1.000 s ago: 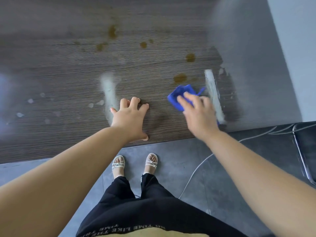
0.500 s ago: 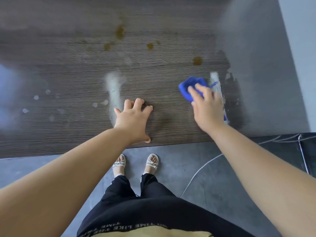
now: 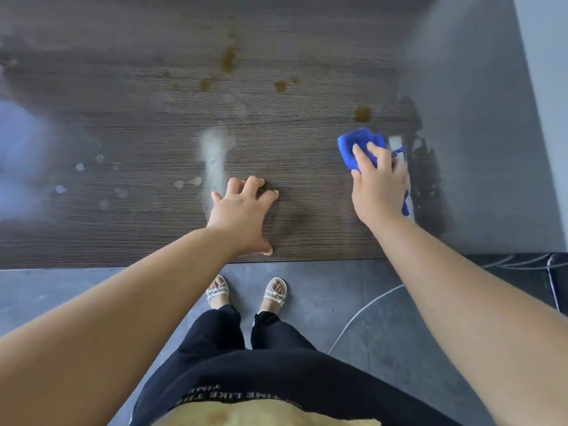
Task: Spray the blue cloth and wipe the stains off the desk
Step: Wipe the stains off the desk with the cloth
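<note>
The right hand (image 3: 379, 186) presses the blue cloth (image 3: 353, 146) onto the right side of the table (image 3: 123, 133), fingers curled over it. The left hand (image 3: 242, 213) rests spread near the table's front edge; brown stains (image 3: 363, 114) dot the table's far half.

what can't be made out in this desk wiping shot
1. Head view: most of the blue cloth lies under the right hand, so whether the hand grips it or only presses it is unclear.
2. Head view: the desk is washed out at its left end by bluish glare.
3. Head view: the desk's far edge is cut off by the frame's top.
</note>
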Demonstrator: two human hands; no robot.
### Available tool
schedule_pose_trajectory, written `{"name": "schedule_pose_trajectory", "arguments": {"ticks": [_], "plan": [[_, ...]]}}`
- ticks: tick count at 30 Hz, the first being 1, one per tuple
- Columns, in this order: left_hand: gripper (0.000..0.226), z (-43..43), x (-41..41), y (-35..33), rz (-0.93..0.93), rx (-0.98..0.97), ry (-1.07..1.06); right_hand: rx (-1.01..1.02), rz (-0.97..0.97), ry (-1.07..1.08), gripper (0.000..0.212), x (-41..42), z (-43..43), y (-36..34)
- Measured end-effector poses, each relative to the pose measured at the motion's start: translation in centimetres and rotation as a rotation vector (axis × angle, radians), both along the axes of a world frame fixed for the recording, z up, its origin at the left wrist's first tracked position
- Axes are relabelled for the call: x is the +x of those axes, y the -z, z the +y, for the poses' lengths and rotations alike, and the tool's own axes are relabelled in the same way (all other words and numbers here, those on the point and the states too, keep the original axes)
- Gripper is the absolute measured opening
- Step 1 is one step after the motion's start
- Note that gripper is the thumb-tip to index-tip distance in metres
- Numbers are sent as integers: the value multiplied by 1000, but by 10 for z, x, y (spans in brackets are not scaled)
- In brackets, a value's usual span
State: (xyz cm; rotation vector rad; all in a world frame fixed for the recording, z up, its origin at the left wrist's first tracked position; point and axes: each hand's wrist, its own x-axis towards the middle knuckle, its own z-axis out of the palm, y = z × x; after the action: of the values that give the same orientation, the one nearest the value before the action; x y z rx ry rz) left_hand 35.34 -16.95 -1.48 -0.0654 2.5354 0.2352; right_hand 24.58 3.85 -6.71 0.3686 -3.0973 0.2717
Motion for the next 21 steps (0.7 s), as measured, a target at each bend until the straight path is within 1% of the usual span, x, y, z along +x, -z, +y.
{"name": "schedule_pose_trajectory", "arguments": {"ticks": [1, 2, 3, 5, 7, 8, 9, 10, 11, 12, 14, 15, 16, 17, 19, 21], "plan": [[104, 1, 1, 0, -2, -1, 1, 5, -35, 130, 44, 2, -16, 0], [103, 1, 1, -1, -3, -1, 1, 7, -60, 176, 44, 10, -35, -2], [102, 1, 1, -1, -2, 6, -4, -17, -38, 128, 44, 22, -52, -3], [91, -2, -2, -4, -4, 50, -35, -67, 33, -129, 41, 50, -63, 0], [70, -11, -7, -6, -11, 132, -77, -17, 77, -430, 41, 66, -37, 3], [59, -17, -11, -6, -22, 169, -84, 2, 86, -539, 41, 66, -17, 5], [51, -23, -17, -7, -35, 201, -77, 20, 92, -584, 41, 60, 2, 5], [46, -28, -22, -8, -52, 227, -78, 27, 103, -554, 41, 51, 20, 7], [43, -32, -28, -10, -60, 248, -97, 20, 105, -449, 41, 40, 29, 5], [42, -34, -34, -12, -54, 257, -125, 6, 99, -293, 41, 32, 28, 3], [43, -36, -43, -15, 16, 230, -191, -11, 68, 63, 41, 25, -4, 0], [45, -36, -47, -16, 70, 200, -230, -1, 22, 170, 42, 28, -28, -2], [47, -35, -49, -17, 118, 172, -268, 2, -4, 175, 45, 36, -51, -4], [49, -36, -50, -16, 154, 155, -290, -9, 28, 80, 47, 45, -71, -4], [54, -39, -53, -14, 175, 141, -286, 18, 130, -230, 46, 65, -86, 3], [57, -41, -53, -11, 166, 139, -257, 29, 161, -509, 44, 72, -62, 12]]}}
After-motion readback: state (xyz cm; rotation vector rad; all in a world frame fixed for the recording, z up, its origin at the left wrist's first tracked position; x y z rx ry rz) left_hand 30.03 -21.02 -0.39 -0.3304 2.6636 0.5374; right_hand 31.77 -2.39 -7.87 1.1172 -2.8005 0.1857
